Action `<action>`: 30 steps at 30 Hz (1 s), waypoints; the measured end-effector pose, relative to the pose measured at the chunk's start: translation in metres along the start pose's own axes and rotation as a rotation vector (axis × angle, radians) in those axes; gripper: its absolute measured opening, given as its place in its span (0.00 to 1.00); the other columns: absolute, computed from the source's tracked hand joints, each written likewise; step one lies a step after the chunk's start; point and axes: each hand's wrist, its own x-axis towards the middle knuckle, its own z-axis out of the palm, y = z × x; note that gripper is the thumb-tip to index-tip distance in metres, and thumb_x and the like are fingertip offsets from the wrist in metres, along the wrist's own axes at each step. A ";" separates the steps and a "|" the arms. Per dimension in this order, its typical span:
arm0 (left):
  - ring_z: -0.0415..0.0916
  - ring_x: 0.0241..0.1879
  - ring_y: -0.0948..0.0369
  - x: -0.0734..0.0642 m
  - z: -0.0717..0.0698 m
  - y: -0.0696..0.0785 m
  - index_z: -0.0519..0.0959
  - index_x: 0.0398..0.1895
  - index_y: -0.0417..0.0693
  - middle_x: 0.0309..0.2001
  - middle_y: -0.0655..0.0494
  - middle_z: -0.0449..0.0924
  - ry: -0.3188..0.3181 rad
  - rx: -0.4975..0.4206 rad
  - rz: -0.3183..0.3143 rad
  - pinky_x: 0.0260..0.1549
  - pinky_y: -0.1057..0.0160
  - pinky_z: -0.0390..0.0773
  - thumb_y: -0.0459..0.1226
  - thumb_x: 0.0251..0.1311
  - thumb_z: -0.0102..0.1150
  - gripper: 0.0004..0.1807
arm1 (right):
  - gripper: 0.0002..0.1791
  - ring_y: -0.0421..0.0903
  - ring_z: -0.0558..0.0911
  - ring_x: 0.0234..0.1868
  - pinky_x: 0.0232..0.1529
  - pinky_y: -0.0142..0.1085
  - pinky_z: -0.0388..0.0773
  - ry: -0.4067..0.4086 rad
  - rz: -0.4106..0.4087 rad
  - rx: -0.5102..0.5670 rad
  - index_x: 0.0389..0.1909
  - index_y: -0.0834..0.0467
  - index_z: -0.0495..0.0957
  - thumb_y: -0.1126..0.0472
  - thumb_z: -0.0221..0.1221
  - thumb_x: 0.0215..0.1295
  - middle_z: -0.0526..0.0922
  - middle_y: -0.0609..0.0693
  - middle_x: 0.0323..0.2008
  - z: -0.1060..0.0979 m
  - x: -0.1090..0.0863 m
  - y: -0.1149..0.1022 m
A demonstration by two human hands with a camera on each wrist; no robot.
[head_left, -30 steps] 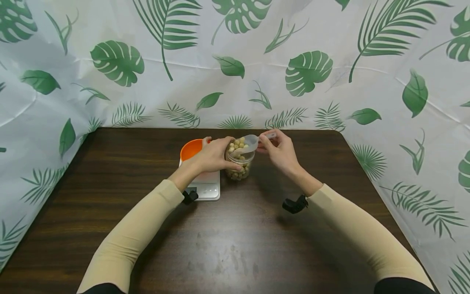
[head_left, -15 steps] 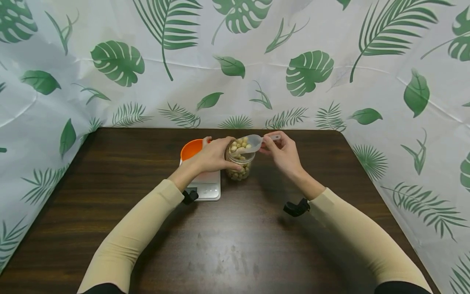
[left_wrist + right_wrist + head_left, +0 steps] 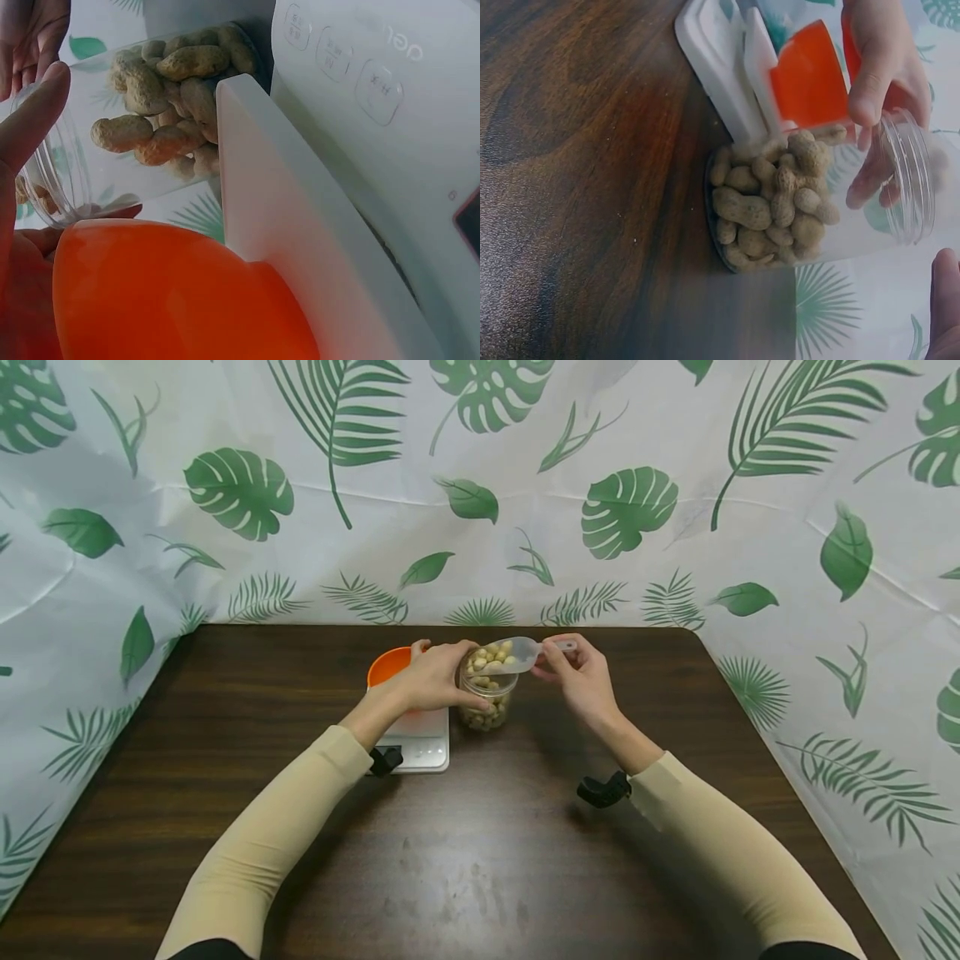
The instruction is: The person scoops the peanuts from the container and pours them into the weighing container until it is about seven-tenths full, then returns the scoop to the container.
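A clear jar (image 3: 489,687) part-filled with unshelled peanuts (image 3: 772,202) stands on the table, just right of a white kitchen scale (image 3: 423,752). My left hand (image 3: 438,678) grips the jar near its threaded rim, thumb on the near side and fingers beyond. At the jar's mouth, my right hand (image 3: 585,681) pinches the handle of a translucent scoop (image 3: 527,652). Peanuts show at the scoop's left end; the head view cannot fully separate those in it from those below. An orange bowl (image 3: 386,666) sits on the scale, partly hidden behind my left hand.
The dark wooden table (image 3: 480,860) stretches in front of both arms. A white sheet with green leaves (image 3: 630,510) hangs behind the table's back edge. Printed buttons (image 3: 379,91) show on the scale's front in the left wrist view.
My right hand has drawn the scoop slightly to the right and a little down. More peanuts show by its bowl. The left hand and the jar have stayed put.
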 end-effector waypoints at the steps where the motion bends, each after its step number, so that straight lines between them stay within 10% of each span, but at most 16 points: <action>1: 0.74 0.60 0.54 0.000 0.000 0.000 0.66 0.73 0.45 0.62 0.52 0.78 0.000 0.002 0.001 0.65 0.38 0.47 0.64 0.50 0.74 0.53 | 0.13 0.46 0.86 0.45 0.48 0.42 0.83 -0.001 0.002 0.004 0.52 0.71 0.74 0.63 0.56 0.77 0.83 0.54 0.44 0.000 0.000 0.000; 20: 0.73 0.60 0.55 -0.005 -0.003 -0.005 0.66 0.73 0.46 0.62 0.54 0.78 -0.013 -0.027 0.031 0.64 0.37 0.48 0.61 0.51 0.75 0.51 | 0.12 0.48 0.85 0.49 0.49 0.41 0.82 0.000 0.043 0.095 0.50 0.63 0.76 0.59 0.58 0.77 0.85 0.53 0.45 0.001 -0.003 0.004; 30: 0.59 0.72 0.52 -0.016 -0.005 -0.010 0.61 0.78 0.47 0.75 0.49 0.61 0.028 -0.006 0.007 0.67 0.34 0.46 0.64 0.53 0.72 0.56 | 0.11 0.46 0.86 0.47 0.51 0.45 0.80 0.013 0.033 0.154 0.50 0.64 0.76 0.60 0.58 0.76 0.86 0.51 0.43 0.002 0.002 -0.003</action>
